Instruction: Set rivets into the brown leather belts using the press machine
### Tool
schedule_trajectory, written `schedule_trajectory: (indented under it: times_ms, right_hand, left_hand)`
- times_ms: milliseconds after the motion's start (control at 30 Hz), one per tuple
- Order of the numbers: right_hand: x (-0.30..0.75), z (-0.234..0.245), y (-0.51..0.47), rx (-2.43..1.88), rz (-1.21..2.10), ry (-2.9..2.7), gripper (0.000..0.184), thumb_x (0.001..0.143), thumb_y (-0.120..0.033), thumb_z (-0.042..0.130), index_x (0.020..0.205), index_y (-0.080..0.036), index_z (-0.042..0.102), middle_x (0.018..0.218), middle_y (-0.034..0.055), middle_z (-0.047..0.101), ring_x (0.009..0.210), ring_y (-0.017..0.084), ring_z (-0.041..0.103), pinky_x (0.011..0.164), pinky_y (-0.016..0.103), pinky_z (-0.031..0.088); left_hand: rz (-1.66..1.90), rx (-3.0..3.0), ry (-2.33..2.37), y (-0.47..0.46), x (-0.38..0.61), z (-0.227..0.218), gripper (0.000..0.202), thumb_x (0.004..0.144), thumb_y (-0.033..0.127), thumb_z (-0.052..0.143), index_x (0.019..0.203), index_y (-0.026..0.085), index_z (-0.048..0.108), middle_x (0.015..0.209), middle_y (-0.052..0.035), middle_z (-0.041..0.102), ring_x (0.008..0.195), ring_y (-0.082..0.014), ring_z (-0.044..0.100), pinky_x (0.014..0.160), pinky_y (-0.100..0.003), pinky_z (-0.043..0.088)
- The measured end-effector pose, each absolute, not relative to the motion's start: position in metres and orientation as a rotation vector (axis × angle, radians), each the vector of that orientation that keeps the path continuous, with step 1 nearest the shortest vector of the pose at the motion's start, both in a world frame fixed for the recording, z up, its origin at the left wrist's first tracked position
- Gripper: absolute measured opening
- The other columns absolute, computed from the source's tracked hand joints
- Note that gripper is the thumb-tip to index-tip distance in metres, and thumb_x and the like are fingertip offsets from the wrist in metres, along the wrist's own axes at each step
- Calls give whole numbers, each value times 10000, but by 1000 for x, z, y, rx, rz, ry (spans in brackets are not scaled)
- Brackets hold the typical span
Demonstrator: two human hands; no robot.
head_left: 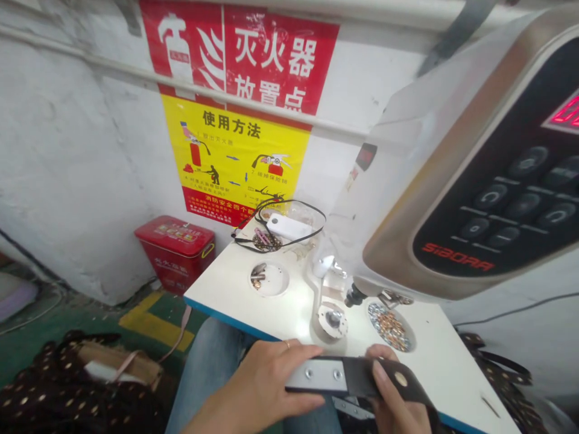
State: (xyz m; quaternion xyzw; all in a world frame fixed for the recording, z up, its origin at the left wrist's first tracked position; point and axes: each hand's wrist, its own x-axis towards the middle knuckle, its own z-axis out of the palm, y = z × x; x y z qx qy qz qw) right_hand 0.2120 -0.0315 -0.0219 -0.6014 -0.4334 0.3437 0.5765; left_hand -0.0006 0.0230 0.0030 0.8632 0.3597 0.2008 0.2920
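Note:
My left hand [262, 383] grips the left end of a dark strap [359, 377], fingers and thumb closed on a silver metal plate [316, 375] with two round rivets. My right hand [395, 392] is pinched on the strap farther right, its thumb beside a gold-coloured stud [400, 378]. The strap lies level over the near edge of the white table [275, 319]. Just beyond it stands the round lower die [332, 319] of a press machine [362, 223], with a dark upper punch [355, 295] above. Part of another strap with a plate hangs below, partly hidden.
A recess with silver and copper-coloured rivets [391, 325] lies right of the die. Another recess with a few metal parts [266, 278] is at left. A cable loop [289, 241] lies at the back. A red box [176, 250] and dark straps [67, 386] are on the floor.

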Motion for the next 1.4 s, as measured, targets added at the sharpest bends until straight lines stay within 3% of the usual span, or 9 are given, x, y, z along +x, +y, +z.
schedule_trajectory:
  times_ms: [133, 333, 500, 800, 1167, 1400]
  right_hand:
    - [214, -21, -27, -1526, 689, -1110, 314, 824, -531, 623, 865, -225, 562, 537, -36, 498, 468, 151, 491, 455, 253, 410]
    - [222, -8, -5, -1404, 656, -1273, 267, 874, -482, 580, 903, -217, 563, 775, 23, 614, 620, 175, 617, 571, 282, 516]
    - [223, -3, 14, -1346, 775, -1222, 267, 896, -485, 547, 906, -220, 523, 549, -42, 543, 512, 164, 563, 542, 284, 479]
    - [233, -15, 47, -1333, 846, -1106, 353, 827, -556, 581, 902, -220, 502, 729, -14, 568, 535, 152, 571, 532, 296, 473]
    - [233, -16, 49, -1309, 899, -1106, 302, 834, -500, 575, 900, -213, 507, 596, -50, 523, 497, 143, 523, 518, 291, 423]
    - [241, 0, 30, -1190, 750, -995, 229, 883, -443, 560, 867, -219, 513, 552, -73, 458, 495, 113, 445, 511, 256, 360]
  left_hand:
    - [533, 2313, 988, 31, -2, 5, 512, 745, 348, 786, 1198, 204, 596, 1062, -40, 702, 933, -243, 675, 856, -338, 530]
    - [585, 2406, 977, 56, 1, 12, 475, 796, 403, 728, 1216, 222, 601, 1068, -36, 705, 957, -221, 670, 850, -303, 525]
    - [565, 2411, 1004, 70, 6, 23, 455, 806, 400, 718, 1213, 230, 608, 1144, -30, 694, 1016, -218, 660, 894, -292, 504]
    - [445, 2664, 1036, 104, 20, 27, 455, 852, 425, 657, 1244, 199, 605, 1153, -71, 693, 1013, -243, 665, 846, -297, 524]
    - [510, 2682, 993, 112, 20, 8, 547, 855, 422, 653, 1344, 212, 530, 1180, -103, 678, 1099, -249, 632, 895, -296, 516]
    - [458, 2467, 1245, 100, -8, 34, 433, 768, 493, 702, 1107, 225, 687, 1109, -56, 712, 1006, -274, 657, 899, -343, 505]
